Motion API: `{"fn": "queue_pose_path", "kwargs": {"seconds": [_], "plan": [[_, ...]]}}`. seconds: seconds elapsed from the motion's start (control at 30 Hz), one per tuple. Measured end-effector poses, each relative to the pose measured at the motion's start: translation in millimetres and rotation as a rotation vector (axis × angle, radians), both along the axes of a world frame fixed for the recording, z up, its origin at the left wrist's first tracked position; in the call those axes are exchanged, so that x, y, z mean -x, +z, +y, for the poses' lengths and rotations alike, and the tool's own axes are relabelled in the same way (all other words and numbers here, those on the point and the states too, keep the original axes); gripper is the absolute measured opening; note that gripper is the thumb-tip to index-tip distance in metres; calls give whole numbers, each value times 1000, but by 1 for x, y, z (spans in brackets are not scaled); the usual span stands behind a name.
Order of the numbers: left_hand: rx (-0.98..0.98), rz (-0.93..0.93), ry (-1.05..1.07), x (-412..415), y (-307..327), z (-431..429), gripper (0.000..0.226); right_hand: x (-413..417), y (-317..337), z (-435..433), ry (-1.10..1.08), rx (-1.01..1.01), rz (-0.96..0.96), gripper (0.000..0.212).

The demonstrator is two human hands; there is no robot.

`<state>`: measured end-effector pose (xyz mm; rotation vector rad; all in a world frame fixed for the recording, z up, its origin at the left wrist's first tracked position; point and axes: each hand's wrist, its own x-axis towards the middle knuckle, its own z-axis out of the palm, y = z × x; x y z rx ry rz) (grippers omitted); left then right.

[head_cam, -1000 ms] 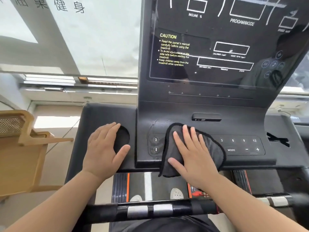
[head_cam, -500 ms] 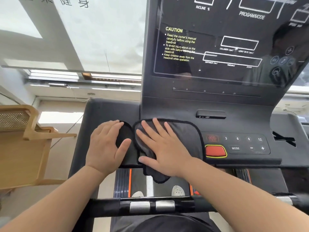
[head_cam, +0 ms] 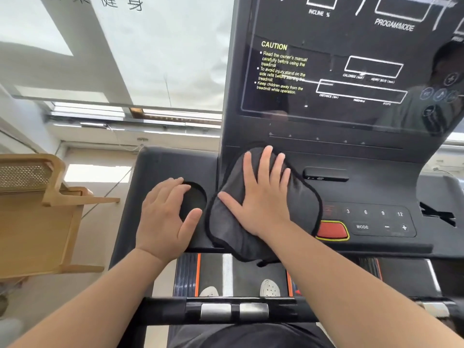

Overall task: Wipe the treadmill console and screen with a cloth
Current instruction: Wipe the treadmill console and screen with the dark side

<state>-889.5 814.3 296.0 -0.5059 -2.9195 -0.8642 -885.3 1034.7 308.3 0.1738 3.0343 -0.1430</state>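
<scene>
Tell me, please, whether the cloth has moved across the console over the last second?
Yes. The cloth under the right hand has slid left, uncovering the red button, and now reaches up toward the screen.

Console (head_cam: 371, 192) bears cloth (head_cam: 231, 222) and both hands.

glossy screen (head_cam: 351, 71) – matt plastic console (head_cam: 376, 189) – soft grey cloth (head_cam: 301, 202)

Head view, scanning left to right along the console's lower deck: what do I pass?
wooden chair → left hand → round cup recess → grey cloth under the right hand → red stop button → MODE key → plus key
</scene>
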Motion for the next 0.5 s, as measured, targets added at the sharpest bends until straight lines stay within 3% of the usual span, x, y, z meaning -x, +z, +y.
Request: {"fn": "queue_pose_path", "kwargs": {"seconds": [0.27, 0.5], "plan": [[44, -24, 26, 0, -2, 1, 69, -40, -5, 6, 603, -33, -62, 84], [79, -75, 35, 0, 2, 4, 68, -20, 4, 72, 449, -110, -55, 85]]}}
